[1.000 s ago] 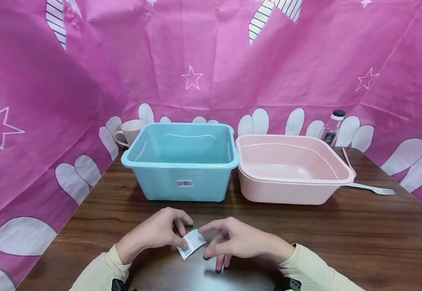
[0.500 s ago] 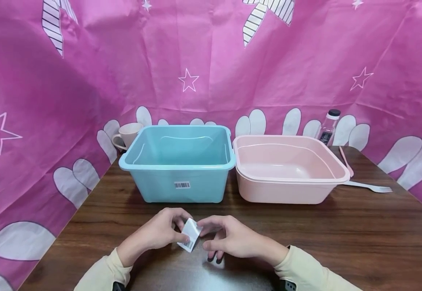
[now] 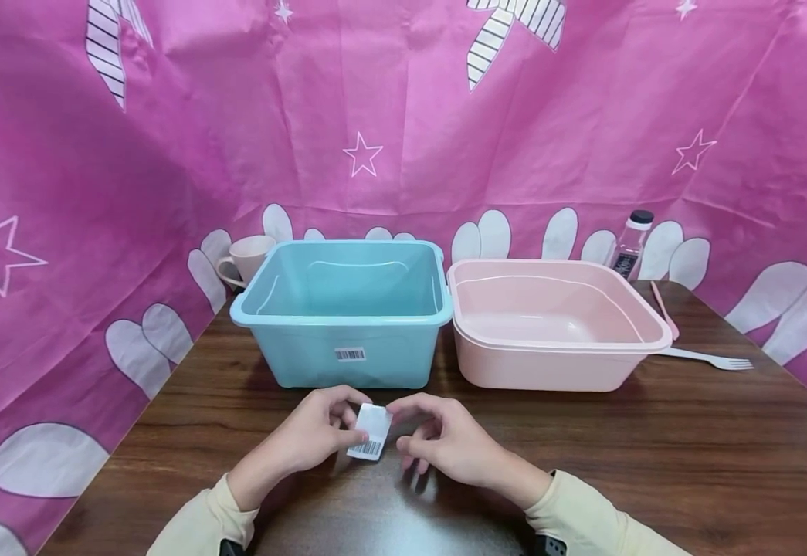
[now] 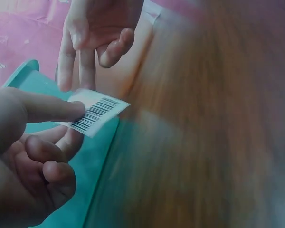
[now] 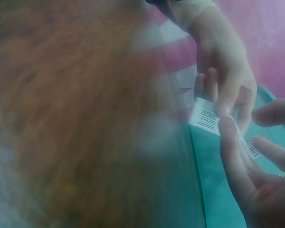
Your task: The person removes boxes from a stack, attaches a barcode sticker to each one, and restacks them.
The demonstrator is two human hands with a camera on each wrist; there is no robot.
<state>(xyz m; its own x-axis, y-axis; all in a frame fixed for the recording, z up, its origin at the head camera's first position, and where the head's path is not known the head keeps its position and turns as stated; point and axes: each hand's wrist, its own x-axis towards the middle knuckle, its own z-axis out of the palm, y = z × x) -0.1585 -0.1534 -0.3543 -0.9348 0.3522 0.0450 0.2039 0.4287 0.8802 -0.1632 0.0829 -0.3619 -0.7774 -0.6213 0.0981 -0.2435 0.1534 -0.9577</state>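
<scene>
My left hand pinches a small white barcode label between thumb and fingers, just above the table. In the left wrist view, the thumb lies over one edge of the label, beside the printed bars. My right hand is at the label's right side, its index fingertip at the upper right corner. Its thumb stays apart from the index finger, and the other fingers hang loosely bent. In front of both hands stands a blue plastic basin with another barcode sticker on its near wall.
Right of the blue basin stands a pink basin. A white mug is behind at the left, and a clear bottle with a black cap at the back right. A white fork and a pink utensil lie on the wooden table.
The label has been raised and moved away from me, toward the blue basin, in my left hand, and has turned more upright. My right hand has followed it forward.
</scene>
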